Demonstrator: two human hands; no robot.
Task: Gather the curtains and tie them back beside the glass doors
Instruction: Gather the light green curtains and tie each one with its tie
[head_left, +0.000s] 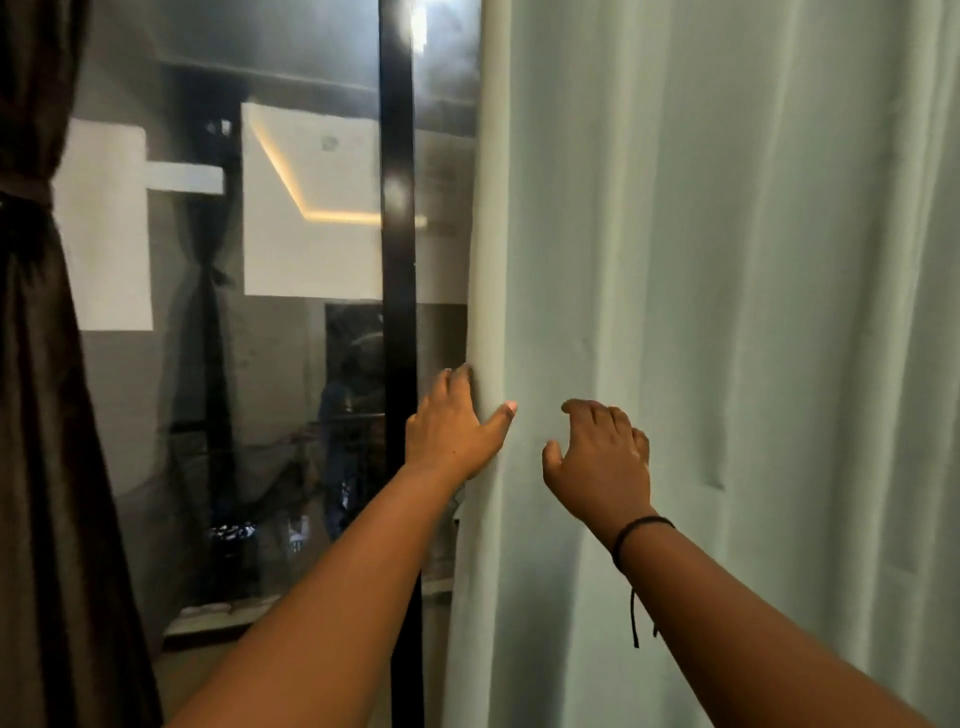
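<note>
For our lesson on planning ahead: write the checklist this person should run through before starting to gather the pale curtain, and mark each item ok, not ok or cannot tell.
1. Left hand has the pale curtain by its free edge: ok, fingers go behind the edge, thumb in front.
2. Right hand has hold of cloth: not ok, its fingers are loosely curled and grip nothing.
3. Brown curtain already tied back: ok, a band cinches it at the far left.
4. A tie-back is at hand for the pale curtain: cannot tell, none shows.
5. Black door frame is free of the cloth: ok.
</note>
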